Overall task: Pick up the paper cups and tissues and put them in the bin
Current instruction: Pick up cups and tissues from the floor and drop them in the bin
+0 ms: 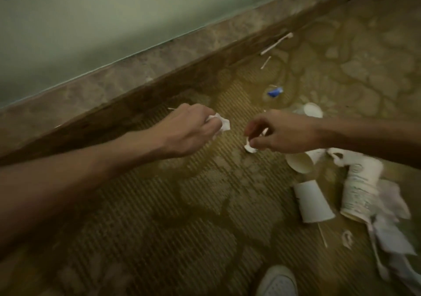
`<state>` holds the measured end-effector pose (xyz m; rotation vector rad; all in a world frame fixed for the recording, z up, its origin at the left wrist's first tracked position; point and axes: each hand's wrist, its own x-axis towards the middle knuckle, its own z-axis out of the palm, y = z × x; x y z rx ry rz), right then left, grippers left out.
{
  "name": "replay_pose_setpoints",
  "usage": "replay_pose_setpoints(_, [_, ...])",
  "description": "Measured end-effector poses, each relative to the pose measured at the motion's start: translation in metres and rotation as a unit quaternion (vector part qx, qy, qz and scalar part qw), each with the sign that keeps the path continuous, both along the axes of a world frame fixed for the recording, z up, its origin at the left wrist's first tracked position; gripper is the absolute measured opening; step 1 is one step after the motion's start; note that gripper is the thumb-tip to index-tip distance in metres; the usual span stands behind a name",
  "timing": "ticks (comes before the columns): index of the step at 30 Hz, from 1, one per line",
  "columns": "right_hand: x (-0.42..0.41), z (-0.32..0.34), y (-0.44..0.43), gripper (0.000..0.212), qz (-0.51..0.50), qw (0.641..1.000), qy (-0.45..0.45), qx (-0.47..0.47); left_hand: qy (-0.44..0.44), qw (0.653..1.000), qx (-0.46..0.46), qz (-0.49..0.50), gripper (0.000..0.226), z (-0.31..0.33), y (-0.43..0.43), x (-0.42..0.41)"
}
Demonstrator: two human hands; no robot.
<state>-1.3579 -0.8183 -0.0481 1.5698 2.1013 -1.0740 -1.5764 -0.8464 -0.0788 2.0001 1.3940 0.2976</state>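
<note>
Tissue (222, 123) gripped in left hand (189, 131); right hand (280, 133) pinches scrap (250, 148)

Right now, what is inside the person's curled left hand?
A crumpled white tissue pokes out of the left hand; the rest, and anything else held, is covered by its fingers.

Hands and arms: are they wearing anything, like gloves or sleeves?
No. Both the left hand and right hand are bare: no gloves, rings or watch show. The left forearm and right forearm are bare too, no sleeve in view.
</note>
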Motion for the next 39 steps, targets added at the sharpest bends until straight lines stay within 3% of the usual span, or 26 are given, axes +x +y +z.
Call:
replay_pose_setpoints(4, [0.070,0.007,-0.023,0.034,-0.008,0.996,-0.093,-0.003,0.040,0.994,0.008,-0.101,0.046,0.044,0.006,0.041])
replay_pose_setpoints(8, [0.125,-0.036,-0.067,0.071,-0.069,0.982,-0.177,0.017,0.153,0.967,-0.039,-0.200,0.057,0.056,-0.003,0.086])
replay_pose_setpoints(13, [0.155,-0.091,-0.120,0.103,-0.243,0.960,-0.134,0.024,0.213,0.923,-0.017,-0.321,0.029,0.027,-0.018,0.161])
replay_pose_setpoints(15, [0.158,-0.105,-0.132,0.102,-0.277,0.954,-0.115,0.012,0.220,0.913,-0.027,-0.342,0.011,0.008,-0.020,0.186])
replay_pose_setpoints(17, [0.160,-0.113,-0.137,0.093,-0.281,0.954,-0.101,0.028,0.230,0.908,-0.029,-0.350,0.021,-0.008,-0.021,0.203])
replay_pose_setpoints(23, [0.174,-0.095,-0.130,0.080,-0.375,0.926,-0.016,0.038,0.254,0.908,0.005,-0.333,0.026,-0.026,-0.003,0.246])
replay_pose_setpoints(26, [0.191,-0.068,-0.126,0.071,-0.444,0.893,0.017,0.066,0.187,0.952,0.023,-0.243,0.020,-0.023,0.012,0.273])
replay_pose_setpoints(29, [0.225,-0.047,-0.125,0.080,-0.531,0.839,0.073,0.092,0.122,0.981,0.020,-0.148,0.029,-0.027,0.023,0.300])
replay_pose_setpoints(31, [0.248,-0.040,-0.124,0.082,-0.596,0.788,0.110,0.105,0.106,0.989,-0.016,-0.098,0.043,-0.033,0.024,0.314])
replay_pose_setpoints(34, [0.272,-0.042,-0.124,0.065,-0.666,0.725,0.142,0.099,0.081,0.990,-0.109,-0.042,0.071,-0.049,0.025,0.331])
replay_pose_setpoints(39, [0.284,-0.059,-0.131,0.058,-0.698,0.695,0.165,0.053,0.104,0.975,-0.196,-0.027,0.093,-0.066,0.018,0.347])
